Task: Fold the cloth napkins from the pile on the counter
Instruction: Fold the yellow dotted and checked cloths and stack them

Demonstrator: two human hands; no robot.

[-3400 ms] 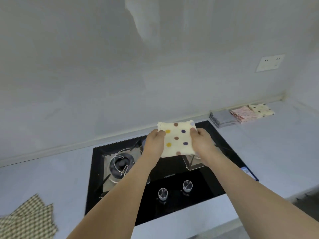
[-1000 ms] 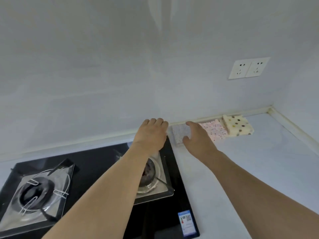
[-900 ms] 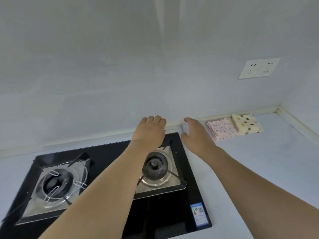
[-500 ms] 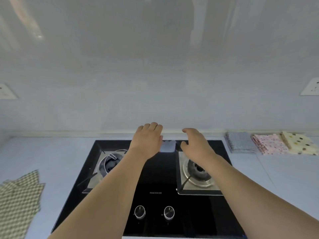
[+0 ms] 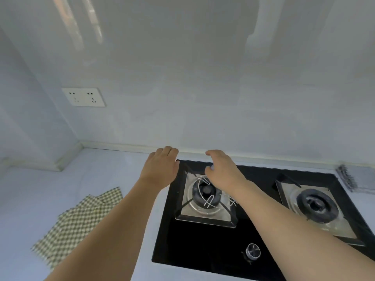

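Pale counter (image 5: 113,175) holds checked napkins (image 5: 79,222) well left of both empty, loose-fingered hands' grip: left hand (image 5: 160,167), right hand (image 5: 221,169).

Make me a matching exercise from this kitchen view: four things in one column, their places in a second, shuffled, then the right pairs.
Things:
1. checked napkins
2. wall socket
3. grey folded napkins
4. stove knob

Places:
A. far right edge of the counter
B. on the wall, upper left
C. counter left of the stove
D. front of the black hob

Pairs: 1-C, 2-B, 3-A, 4-D
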